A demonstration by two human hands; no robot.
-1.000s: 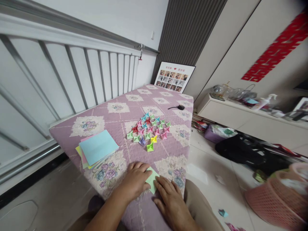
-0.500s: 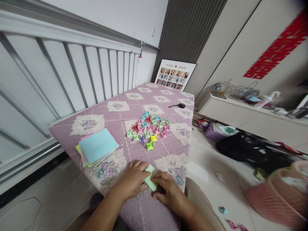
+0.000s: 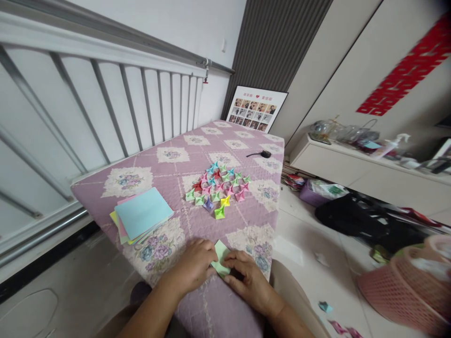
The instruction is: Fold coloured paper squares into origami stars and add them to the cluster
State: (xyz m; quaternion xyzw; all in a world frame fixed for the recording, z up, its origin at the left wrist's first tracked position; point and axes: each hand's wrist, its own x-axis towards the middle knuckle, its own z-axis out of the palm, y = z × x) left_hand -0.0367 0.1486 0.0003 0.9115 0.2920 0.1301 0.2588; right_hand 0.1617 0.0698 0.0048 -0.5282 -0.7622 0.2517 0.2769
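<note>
A small light-green paper square lies on the purple floral tablecloth close to me. My left hand pinches its left corner, fingers curled in. On the opposite side my right hand grips the lower right edge between thumb and fingers. Parts of the paper are hidden under both hands. Just beyond stand several small folded paper shapes in green, pink, blue, red and yellow; the nearest is a yellow-green folded paper piece. To the left rests a stack of coloured paper sheets, light blue on top.
A black round object with a strap lies toward the table's far end. A white radiator runs along the left. At right are a pink basket on the floor and a low cabinet bearing a spray bottle.
My left hand's fingers have curled in and closed on the paper's left corner. My right hand has stayed nearly in place on the paper.
</note>
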